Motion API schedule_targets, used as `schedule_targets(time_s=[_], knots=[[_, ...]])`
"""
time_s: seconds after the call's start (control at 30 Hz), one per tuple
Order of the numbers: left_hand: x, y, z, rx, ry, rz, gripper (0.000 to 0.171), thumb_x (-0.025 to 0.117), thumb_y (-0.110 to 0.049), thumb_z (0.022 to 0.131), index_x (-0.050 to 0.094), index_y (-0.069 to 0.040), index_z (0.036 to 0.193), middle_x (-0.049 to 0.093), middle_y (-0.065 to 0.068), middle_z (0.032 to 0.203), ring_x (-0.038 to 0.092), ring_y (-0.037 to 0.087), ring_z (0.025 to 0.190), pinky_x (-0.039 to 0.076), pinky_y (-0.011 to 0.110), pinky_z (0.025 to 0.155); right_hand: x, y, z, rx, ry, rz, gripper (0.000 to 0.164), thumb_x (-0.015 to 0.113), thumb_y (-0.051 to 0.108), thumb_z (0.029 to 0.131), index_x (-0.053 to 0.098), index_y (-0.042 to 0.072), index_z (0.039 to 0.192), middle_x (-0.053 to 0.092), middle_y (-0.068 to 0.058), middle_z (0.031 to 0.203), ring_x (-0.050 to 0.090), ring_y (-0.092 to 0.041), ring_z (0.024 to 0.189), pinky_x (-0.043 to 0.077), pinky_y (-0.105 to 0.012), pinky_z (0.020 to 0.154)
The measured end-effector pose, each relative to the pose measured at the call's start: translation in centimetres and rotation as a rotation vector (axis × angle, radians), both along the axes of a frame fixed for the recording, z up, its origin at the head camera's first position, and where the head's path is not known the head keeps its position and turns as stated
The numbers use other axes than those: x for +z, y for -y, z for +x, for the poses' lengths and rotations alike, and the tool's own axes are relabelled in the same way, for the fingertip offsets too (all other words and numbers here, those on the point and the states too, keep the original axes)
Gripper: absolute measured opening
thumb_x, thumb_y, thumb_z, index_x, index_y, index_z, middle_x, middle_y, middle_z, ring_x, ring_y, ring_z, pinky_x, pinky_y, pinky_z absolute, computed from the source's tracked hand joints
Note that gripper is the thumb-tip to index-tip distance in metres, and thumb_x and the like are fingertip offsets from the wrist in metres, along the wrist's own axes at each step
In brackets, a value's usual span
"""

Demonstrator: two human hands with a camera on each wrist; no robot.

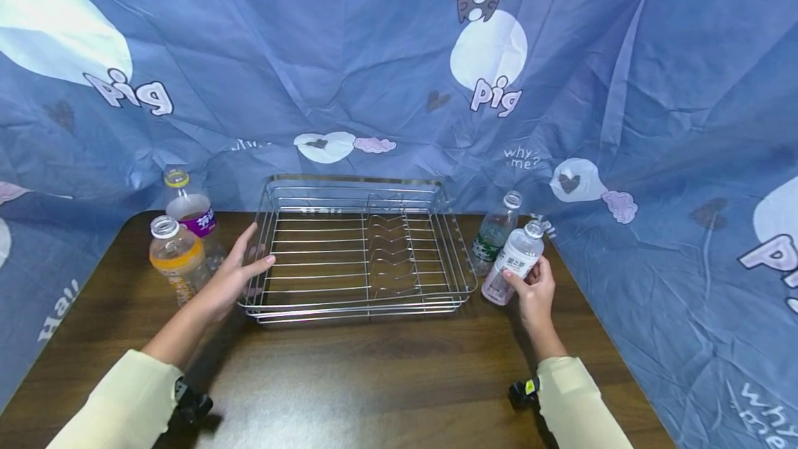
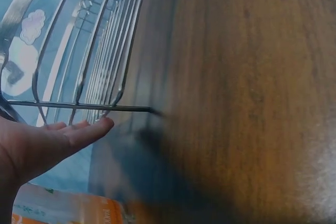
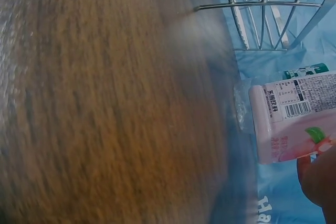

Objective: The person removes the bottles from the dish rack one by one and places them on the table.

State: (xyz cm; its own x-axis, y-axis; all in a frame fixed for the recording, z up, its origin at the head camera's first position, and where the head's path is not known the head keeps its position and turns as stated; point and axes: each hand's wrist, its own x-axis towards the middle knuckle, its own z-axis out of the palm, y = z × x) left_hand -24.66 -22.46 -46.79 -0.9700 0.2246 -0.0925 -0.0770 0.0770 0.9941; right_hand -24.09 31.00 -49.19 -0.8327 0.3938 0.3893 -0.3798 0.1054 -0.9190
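Observation:
A silver wire dish rack [image 1: 355, 179] stands on the table between my hands. My left hand [image 1: 232, 277] is at its left end, fingers straight and thumb spread; in the left wrist view the fingertips [image 2: 107, 123] lie right at the end wires. To the right of the rack, my right hand [image 1: 537, 295] grips a clear plastic drink bottle [image 1: 522, 255] with a white and pink label. That bottle has no cap and leans a little, its pink label [image 3: 286, 135] facing the right wrist camera. Just behind it is a capless green-label bottle [image 1: 489, 244].
Left of the rack stand an orange-label bottle [image 1: 179, 260], close to my left forearm, and a purple-label bottle [image 1: 201, 222] behind it. The brown wooden table [image 1: 349, 380] ends against a blue printed curtain [image 1: 374, 75] at the back and right.

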Motion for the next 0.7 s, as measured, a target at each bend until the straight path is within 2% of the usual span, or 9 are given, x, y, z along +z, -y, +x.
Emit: schedule_targets(time_s=[0.3,0.57,0.7], knots=[[-0.6,0.4,0.5,-0.023,0.018,0.1,0.089,0.051,-0.016,0.104,-0.017,-0.033,0.16,-0.007,0.028,0.164,0.012,0.054,0.145,0.038,0.076,0.095,-0.4,0.0,-0.2,0.007,-0.004,-0.01,0.053,0.068,-0.023,0.076,0.051,-0.012,0.125,0.068,0.003,0.102,0.064,-0.011,0.089,0.052,-0.019,0.077],[-1.0,0.5,0.8,-0.017,0.009,0.16,0.087,0.049,-0.012,0.104,-0.015,-0.034,0.16,-0.005,0.028,0.164,0.02,0.052,0.141,0.05,0.06,0.087,-0.7,0.0,-0.2,0.006,0.001,-0.016,0.056,0.068,-0.026,0.075,0.049,-0.015,0.127,0.067,0.004,0.101,0.064,-0.01,0.09,0.052,-0.018,0.078],[-1.2,0.6,1.1,-0.019,-0.009,0.176,0.087,0.049,-0.009,0.104,-0.013,-0.035,0.161,-0.004,0.029,0.164,0.019,0.053,0.141,0.052,0.059,0.085,-0.3,0.2,0.1,0.014,0.002,-0.003,0.055,0.067,-0.027,0.076,0.049,-0.016,0.127,0.067,0.005,0.101,0.065,-0.008,0.09,0.053,-0.018,0.079]])
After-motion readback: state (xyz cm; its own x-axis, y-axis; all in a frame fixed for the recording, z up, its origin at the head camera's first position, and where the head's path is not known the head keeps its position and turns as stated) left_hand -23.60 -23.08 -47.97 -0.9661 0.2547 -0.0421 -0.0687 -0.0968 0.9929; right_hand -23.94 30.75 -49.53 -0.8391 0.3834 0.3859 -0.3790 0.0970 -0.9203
